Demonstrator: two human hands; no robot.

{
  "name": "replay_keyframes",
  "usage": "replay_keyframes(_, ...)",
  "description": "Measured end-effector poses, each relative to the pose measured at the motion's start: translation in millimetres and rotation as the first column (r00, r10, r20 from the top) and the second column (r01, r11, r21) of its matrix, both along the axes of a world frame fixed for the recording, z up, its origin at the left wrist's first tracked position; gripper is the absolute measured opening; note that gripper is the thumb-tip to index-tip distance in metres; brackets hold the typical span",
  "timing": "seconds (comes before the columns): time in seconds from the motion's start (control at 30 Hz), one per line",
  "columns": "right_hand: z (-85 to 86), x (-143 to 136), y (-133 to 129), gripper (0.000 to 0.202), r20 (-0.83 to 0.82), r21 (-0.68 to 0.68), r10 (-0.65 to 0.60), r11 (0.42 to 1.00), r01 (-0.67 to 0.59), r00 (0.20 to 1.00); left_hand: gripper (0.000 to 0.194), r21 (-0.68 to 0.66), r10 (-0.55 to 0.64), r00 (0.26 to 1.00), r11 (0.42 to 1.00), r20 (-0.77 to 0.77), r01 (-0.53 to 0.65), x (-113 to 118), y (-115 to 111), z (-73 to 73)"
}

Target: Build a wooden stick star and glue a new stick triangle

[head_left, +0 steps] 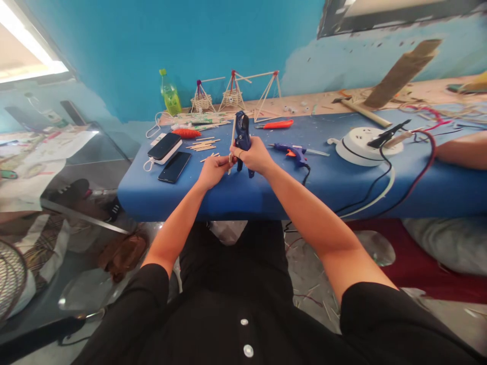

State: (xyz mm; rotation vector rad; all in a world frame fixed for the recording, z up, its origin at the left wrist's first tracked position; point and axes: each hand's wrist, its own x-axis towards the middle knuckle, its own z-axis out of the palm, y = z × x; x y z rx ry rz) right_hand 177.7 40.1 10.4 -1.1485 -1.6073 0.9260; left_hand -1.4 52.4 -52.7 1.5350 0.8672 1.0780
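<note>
Over the blue surface (228,200), near its front edge: hands side by side. Left hand (213,170) pinching a thin pale stick (233,133), roughly upright; right hand (257,154) wrapped around a dark-blue hand tool (242,133) just beside the stick, contact between the two unclear. To the left, short loose sticks (204,145), black phone (174,167), orange spindle-shaped item (186,133). Behind: red-orange cutter (279,124), stick models (231,98) by the wall, green bottle (171,97). To the right, blue glue gun (282,147), round white power hub (355,147), another person's forearm (466,150) at frame edge.
</note>
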Motion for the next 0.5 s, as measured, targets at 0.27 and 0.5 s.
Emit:
replay_keyframes(0.27, 7.3, 3.4, -3.5, 0.029, 0.001, -0.024, 0.044, 0.999, -0.044, 0.999, 0.045, -0.035, -0.050, 0.996, 0.998, -0.071, 0.047, -3.0, 2.7, 9.6)
replay_keyframes(0.5, 12.1, 0.8, -3.8, 0.022, 0.122, -0.051, 0.045, 0.998, -0.039, 0.992, 0.035, -0.001, 0.014, 0.993, 1.000, -0.116, -0.014, -0.4, 0.9, 6.7)
